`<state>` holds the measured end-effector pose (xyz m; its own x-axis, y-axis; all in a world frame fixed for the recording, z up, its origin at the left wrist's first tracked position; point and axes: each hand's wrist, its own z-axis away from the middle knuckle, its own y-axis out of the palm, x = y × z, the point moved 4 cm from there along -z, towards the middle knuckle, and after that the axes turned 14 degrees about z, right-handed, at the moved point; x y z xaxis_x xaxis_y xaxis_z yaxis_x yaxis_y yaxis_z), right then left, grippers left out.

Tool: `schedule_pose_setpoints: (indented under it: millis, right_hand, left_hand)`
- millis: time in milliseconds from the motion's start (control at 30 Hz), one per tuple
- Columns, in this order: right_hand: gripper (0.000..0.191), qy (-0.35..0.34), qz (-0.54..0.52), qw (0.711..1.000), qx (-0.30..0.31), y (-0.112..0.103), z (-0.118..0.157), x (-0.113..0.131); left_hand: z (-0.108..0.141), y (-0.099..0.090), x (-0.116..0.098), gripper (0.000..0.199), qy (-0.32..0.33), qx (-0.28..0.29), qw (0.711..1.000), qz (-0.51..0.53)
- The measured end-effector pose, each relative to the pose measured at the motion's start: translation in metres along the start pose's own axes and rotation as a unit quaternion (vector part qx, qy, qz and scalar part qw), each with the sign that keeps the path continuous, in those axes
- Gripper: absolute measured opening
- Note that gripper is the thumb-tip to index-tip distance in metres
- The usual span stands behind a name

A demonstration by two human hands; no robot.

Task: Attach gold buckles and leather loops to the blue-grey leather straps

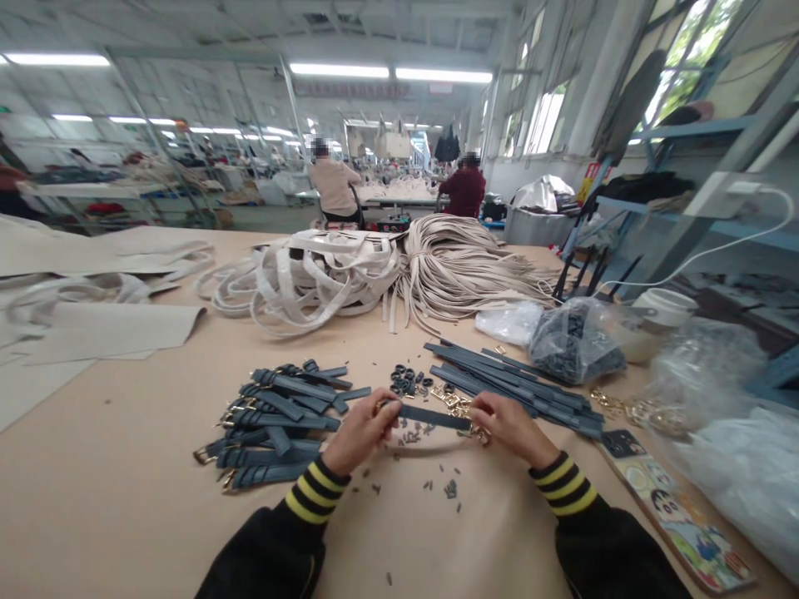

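Observation:
A short dark blue strap (435, 416) is stretched between my two hands, above the middle of the table. My left hand (365, 426) pinches its left end between thumb and fingers. At the strap's other end, my right hand (508, 424) is closed, with gold metal at its fingertips. Just beyond lie gold buckles (454, 401) and small dark strap loops (407, 380). Beside my left hand is a pile of dark straps fitted with gold buckles (280, 416). Plain dark strips (499, 383) lie behind my right hand. Small dark bits (450, 488) are scattered below the strap.
Beige strap coils (312, 279) and a thick strip bundle (462, 266) lie at the back. On the right are a plastic bag of dark pieces (574, 341), a white tub (665, 308) and a cartoon-patterned case (680, 507). Two people sit further off.

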<state>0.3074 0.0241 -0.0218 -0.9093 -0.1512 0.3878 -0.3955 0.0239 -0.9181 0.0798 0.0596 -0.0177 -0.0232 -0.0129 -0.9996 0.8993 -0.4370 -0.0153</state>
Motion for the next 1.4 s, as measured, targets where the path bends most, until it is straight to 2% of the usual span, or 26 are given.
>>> schedule_pose_setpoints:
  millis: [67, 133, 200, 267, 333, 400, 500, 600, 667, 700, 733, 767, 800, 833, 867, 900, 967, 1033, 1167, 1300, 1400]
  right_hand:
    - [0.013, 0.063, 0.107, 0.99, -0.069, -0.005, -0.008, -0.014]
    - [0.008, 0.084, 0.192, 0.973, -0.101, -0.003, -0.013, -0.023]
    - [0.006, 0.081, 0.246, 0.96, -0.109, 0.003, -0.015, -0.028]
    - [0.004, 0.075, 0.269, 0.954, -0.112, 0.011, -0.015, -0.033]
    - [0.004, 0.072, 0.277, 0.951, -0.116, 0.017, -0.015, -0.038]
    - [0.002, 0.064, 0.284, 0.949, -0.121, 0.021, -0.016, -0.042]
    - [0.005, 0.056, 0.271, 0.954, -0.119, 0.021, -0.014, -0.042]
    - [0.007, 0.056, 0.155, 0.983, -0.087, 0.015, -0.011, -0.033]
    - [0.01, 0.046, 0.025, 0.997, -0.049, 0.009, -0.007, -0.02]
    - [0.012, 0.038, -0.042, 0.998, -0.025, 0.007, -0.005, -0.011]
    - [0.013, 0.024, -0.109, 0.994, 0.015, 0.007, -0.002, -0.001]
    - [0.014, 0.011, -0.184, 0.981, 0.06, 0.007, 0.001, 0.009]
    - [0.016, -0.001, -0.257, 0.961, 0.107, 0.009, 0.005, 0.018]
    - [0.017, -0.005, -0.31, 0.94, 0.143, 0.012, 0.009, 0.025]
    - [0.018, -0.002, -0.348, 0.923, 0.167, 0.014, 0.014, 0.028]
    - [0.019, 0.004, -0.375, 0.908, 0.186, 0.018, 0.018, 0.028]
    - [0.021, 0.025, -0.405, 0.892, 0.201, 0.024, 0.026, 0.02]
    - [0.023, 0.052, -0.42, 0.881, 0.209, 0.03, 0.033, 0.007]
    - [0.026, 0.088, -0.422, 0.871, 0.236, 0.036, 0.04, -0.007]
    - [0.021, 0.086, -0.41, 0.878, 0.231, 0.03, 0.037, 0.004]
    - [0.02, 0.084, -0.417, 0.872, 0.241, 0.027, 0.035, 0.015]
  left_hand:
    - [0.001, -0.045, -0.013, 0.028, 0.005, -0.045, 0.996, -0.077]
    - [0.001, -0.09, -0.024, 0.029, 0.019, -0.1, 0.98, -0.171]
    - [0.002, -0.128, -0.032, 0.03, 0.026, -0.158, 0.947, -0.277]
    - [0.002, -0.157, -0.035, 0.031, 0.006, -0.19, 0.906, -0.377]
    - [0.002, -0.179, -0.034, 0.029, -0.021, -0.208, 0.879, -0.428]
    - [0.003, -0.193, -0.032, 0.024, -0.047, -0.221, 0.864, -0.45]
    - [0.009, -0.198, -0.031, 0.017, -0.072, -0.247, 0.841, -0.476]
    - [0.017, -0.18, -0.035, 0.028, -0.06, -0.291, 0.813, -0.5]
    - [0.018, -0.15, -0.037, 0.032, -0.006, -0.313, 0.808, -0.499]
    - [0.016, -0.13, -0.038, 0.032, 0.045, -0.312, 0.821, -0.476]
    - [0.013, -0.108, -0.035, 0.031, 0.09, -0.29, 0.852, -0.427]
    - [0.008, -0.085, -0.03, 0.03, 0.111, -0.25, 0.895, -0.351]
    - [0.002, -0.061, -0.02, 0.03, 0.099, -0.196, 0.942, -0.254]
    - [-0.003, -0.039, -0.009, 0.033, 0.066, -0.149, 0.975, -0.153]
    - [-0.007, -0.019, 0.001, 0.035, 0.031, -0.116, 0.991, -0.064]
    - [-0.01, -0.002, 0.011, 0.035, 0.003, -0.098, 0.995, 0.008]
    - [-0.014, 0.021, 0.027, 0.032, -0.03, -0.089, 0.99, 0.101]
    - [-0.016, 0.032, 0.038, 0.03, -0.045, -0.09, 0.984, 0.148]
    - [-0.015, 0.038, 0.05, 0.029, -0.072, -0.092, 0.974, 0.193]
    - [-0.011, 0.048, 0.048, 0.028, -0.097, -0.08, 0.971, 0.203]
    - [-0.009, 0.054, 0.047, 0.028, -0.113, -0.07, 0.969, 0.209]
